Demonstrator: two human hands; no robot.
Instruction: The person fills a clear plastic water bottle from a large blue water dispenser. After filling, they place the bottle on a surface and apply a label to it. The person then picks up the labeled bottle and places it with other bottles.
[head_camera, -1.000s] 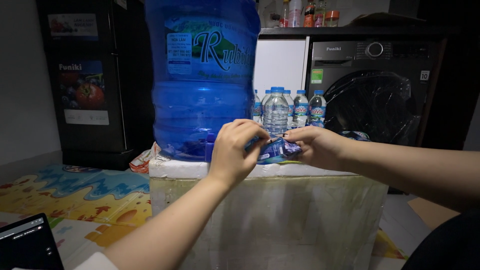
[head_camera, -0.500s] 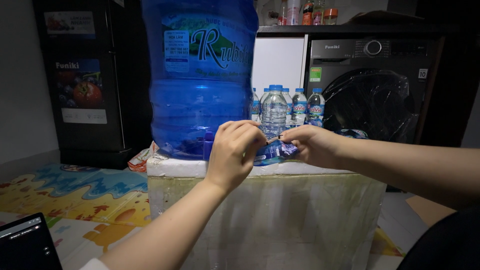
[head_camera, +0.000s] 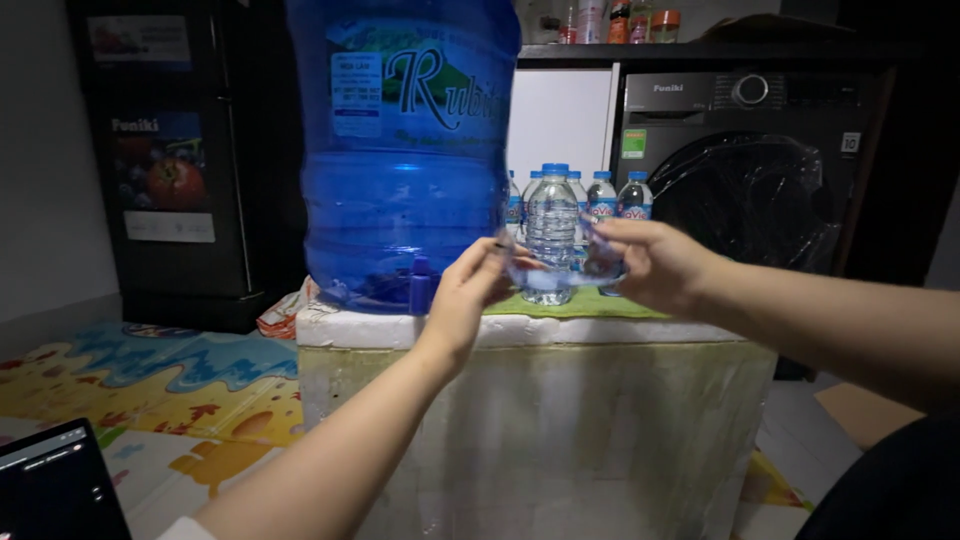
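A small clear water bottle (head_camera: 550, 215) with a blue cap stands upright on a green mat (head_camera: 610, 304) atop a white foam box (head_camera: 530, 400). My left hand (head_camera: 468, 288) and my right hand (head_camera: 652, 262) each pinch one end of a thin bluish see-through plastic strip (head_camera: 560, 274). The strip is stretched between them in front of the bottle's lower part. I cannot tell whether it is still joined to the bottle. Left of my hands stands a big blue water jug (head_camera: 400, 150) with a small blue tap (head_camera: 421, 286).
Several more small bottles (head_camera: 612, 195) stand behind the first one. A dark washing machine (head_camera: 760, 170) is at the back right and a black fridge (head_camera: 170, 150) at the back left. A colourful play mat (head_camera: 150, 380) covers the floor, and a laptop corner (head_camera: 60, 485) shows at the bottom left.
My hands were close together over the bottle's lower part. They have drawn apart, and the plastic strip is now stretched out between them.
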